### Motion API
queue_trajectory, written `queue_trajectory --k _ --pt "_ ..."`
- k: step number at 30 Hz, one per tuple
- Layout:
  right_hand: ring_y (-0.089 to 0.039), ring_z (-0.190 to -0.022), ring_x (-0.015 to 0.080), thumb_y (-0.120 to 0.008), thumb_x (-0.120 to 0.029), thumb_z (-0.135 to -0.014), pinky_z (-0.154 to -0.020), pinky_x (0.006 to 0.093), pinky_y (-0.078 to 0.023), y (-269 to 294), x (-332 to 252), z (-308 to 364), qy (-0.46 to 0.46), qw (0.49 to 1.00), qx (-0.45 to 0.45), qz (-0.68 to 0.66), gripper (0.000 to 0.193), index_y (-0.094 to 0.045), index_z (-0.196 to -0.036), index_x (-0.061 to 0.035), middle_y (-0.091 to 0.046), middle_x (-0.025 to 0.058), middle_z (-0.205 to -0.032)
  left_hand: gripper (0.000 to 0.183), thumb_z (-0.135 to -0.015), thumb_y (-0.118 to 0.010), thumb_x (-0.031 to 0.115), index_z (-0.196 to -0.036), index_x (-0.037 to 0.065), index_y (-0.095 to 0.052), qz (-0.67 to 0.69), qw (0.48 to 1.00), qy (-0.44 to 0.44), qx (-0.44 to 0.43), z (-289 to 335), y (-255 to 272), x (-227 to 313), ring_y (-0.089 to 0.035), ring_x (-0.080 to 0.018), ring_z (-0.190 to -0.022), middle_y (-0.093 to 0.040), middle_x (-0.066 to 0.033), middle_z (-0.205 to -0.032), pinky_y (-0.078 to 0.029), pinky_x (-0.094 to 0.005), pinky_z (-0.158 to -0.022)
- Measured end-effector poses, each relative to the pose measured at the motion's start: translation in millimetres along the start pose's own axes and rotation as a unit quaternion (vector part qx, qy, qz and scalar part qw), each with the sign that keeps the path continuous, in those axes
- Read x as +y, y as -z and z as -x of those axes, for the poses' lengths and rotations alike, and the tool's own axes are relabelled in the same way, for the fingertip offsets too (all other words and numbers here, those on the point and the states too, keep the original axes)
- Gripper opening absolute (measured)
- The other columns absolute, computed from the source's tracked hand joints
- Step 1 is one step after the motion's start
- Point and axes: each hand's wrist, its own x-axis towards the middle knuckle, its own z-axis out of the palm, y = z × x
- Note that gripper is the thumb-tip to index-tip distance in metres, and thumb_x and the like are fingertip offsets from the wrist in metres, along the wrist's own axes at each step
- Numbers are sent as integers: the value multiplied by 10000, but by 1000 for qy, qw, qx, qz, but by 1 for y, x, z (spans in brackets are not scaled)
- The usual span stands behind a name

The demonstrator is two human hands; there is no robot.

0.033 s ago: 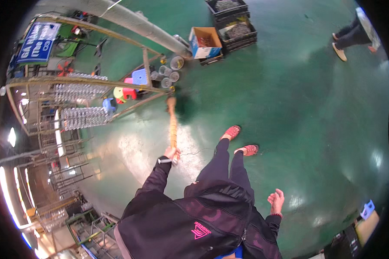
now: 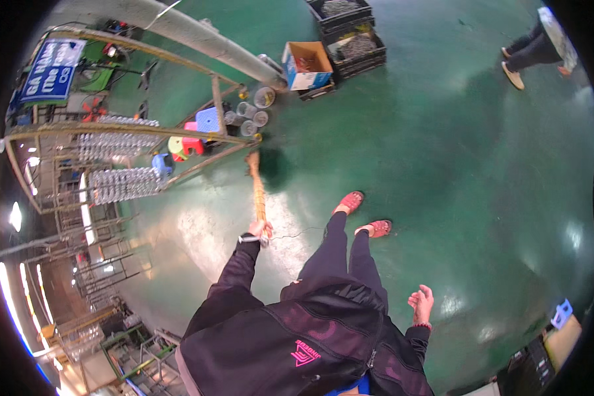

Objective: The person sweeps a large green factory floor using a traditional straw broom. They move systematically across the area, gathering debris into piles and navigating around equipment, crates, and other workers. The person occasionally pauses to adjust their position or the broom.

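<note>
My left hand (image 2: 260, 230) is closed around the near end of a long tan stick (image 2: 259, 197) with bands wrapped along it. The stick points away from me, and its wider brown far end is close to the foot of a metal rack (image 2: 228, 140). A dark patch on the floor lies beside that end; I cannot tell whether it is shadow or part of the thing. My right hand (image 2: 422, 305) hangs at my right side with its fingers loosely bent and apart, holding nothing. It touches nothing.
Plastic stools (image 2: 206, 120) and clear round containers (image 2: 247, 127) stand by the rack at the far left. A cardboard box (image 2: 308, 66) and stacked black crates (image 2: 358, 53) sit farther ahead. Another person's legs (image 2: 528, 53) show at the far right. A thick pole (image 2: 211, 46) slants overhead.
The surroundings shift slightly left in the view. My left hand and the stick move a little left and away from me, while my right hand barely changes.
</note>
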Motion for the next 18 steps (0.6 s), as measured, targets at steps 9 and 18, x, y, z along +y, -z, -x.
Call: queue_trajectory --k 9,18 --pt "-524 -501 130 -415 -55 -784 -442 249 -458 -6 36 24 -19 999 37 28 224 -447 -1006 -53 -522 54 -637 67 -615 -498 -7 -653 21 -452 -74 991 -68 -91 -87 -225 41 -470 -172 -388 -437 -60 -494 -394 -305 -338" --pt "-513 -460 179 -403 -47 -765 -415 310 -465 40 143 81 -139 974 150 -102 238 -438 -1000 -65 -513 86 -614 147 -685 -469 -39 -751 47 -370 -43 903 107 -414 3 -447 64 -357 -46 -367 -384 -12 -530 -310 -181 -300"
